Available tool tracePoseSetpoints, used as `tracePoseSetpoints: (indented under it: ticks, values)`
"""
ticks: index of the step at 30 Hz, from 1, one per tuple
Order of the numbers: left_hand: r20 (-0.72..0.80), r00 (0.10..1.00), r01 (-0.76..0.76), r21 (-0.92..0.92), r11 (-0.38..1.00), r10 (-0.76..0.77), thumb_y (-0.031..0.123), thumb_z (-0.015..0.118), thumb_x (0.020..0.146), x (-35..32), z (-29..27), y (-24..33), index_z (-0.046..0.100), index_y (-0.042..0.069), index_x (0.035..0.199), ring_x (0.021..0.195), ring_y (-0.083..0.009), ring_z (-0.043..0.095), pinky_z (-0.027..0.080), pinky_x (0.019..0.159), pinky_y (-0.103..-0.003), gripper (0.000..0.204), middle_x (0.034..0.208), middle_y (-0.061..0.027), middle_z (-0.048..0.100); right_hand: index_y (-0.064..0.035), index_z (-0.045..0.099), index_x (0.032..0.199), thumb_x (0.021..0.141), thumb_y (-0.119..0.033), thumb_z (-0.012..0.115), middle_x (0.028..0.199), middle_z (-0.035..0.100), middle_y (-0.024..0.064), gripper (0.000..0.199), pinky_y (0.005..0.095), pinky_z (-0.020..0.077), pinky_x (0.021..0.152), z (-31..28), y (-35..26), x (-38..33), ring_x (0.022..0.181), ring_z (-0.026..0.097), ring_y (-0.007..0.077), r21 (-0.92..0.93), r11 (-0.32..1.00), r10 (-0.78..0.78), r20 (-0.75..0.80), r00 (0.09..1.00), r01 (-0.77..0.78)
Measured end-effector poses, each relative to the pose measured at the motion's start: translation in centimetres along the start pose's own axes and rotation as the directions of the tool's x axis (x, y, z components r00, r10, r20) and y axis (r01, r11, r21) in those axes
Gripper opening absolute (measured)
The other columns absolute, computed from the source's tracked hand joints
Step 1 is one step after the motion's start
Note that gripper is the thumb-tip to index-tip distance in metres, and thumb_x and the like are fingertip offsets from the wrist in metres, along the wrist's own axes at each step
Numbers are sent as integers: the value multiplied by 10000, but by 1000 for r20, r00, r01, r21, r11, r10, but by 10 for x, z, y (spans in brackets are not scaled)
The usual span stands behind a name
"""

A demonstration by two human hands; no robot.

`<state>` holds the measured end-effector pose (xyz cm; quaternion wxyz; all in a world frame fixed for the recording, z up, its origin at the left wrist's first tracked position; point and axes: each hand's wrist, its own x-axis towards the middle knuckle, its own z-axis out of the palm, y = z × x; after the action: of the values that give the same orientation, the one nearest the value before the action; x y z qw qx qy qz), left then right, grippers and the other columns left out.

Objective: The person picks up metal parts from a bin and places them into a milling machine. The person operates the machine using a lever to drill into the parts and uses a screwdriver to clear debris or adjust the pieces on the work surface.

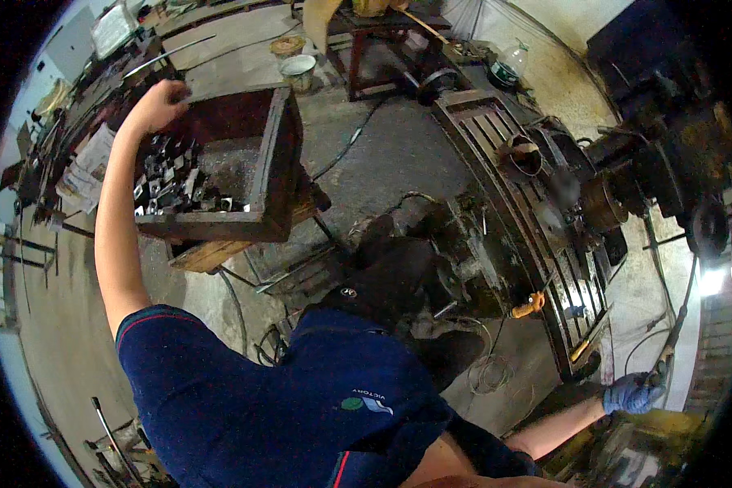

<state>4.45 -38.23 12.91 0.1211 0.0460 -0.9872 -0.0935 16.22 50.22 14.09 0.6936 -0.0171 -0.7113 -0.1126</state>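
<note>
Head view: metal blocks (171, 175) lie heaped loose along the left part of an open crate (272, 150), on the person's left. Bare left hand (161, 106) is over the crate's far-left corner, fingers curled, nothing visible in them; can't tell if something's tucked inside. Gloved right hand (633, 394) is out at far right, fingers apparently wrapped round the lower end of a dark rod (668, 350). Handling, my read: blocks are rigid, dense for their size, not fragile, maybe oily; pinch one by opposite side faces, mind the edges. Rod reads stiff and light; lower end is the place to hold. Counts: one crate, one rod, one slotted machine table (488, 130), two buckets (298, 71), one plastic bottle (508, 71), two tool handles by the table, one orange (529, 306), one yellow. Blocks overlap, no exact number; more than ten.
</note>
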Motion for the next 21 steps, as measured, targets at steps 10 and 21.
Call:
tracePoseSetpoints:
  ticks: [10,21]
  values:
    - [170,895,316,412,855,-413,232,666,688,-34,64,-26,591,72,997,849,-315,620,483,765,-401,356,998,-166,611,60,608,921,830,-51,474,942,634,153,196,342,494,719,5,39,11,822,613,258,492,870,-4,-23,1000,15]
    - [205,937,129,553,823,-284,162,516,775,-37,108,-54,548,82,1014,976,-302,561,461,797,-414,254,1019,-136,590,101,578,972,868,-58,368,1032,599,215,283,421,416,926,-6,-21,64,1011,557,343,578,809,17,163,987,-109]
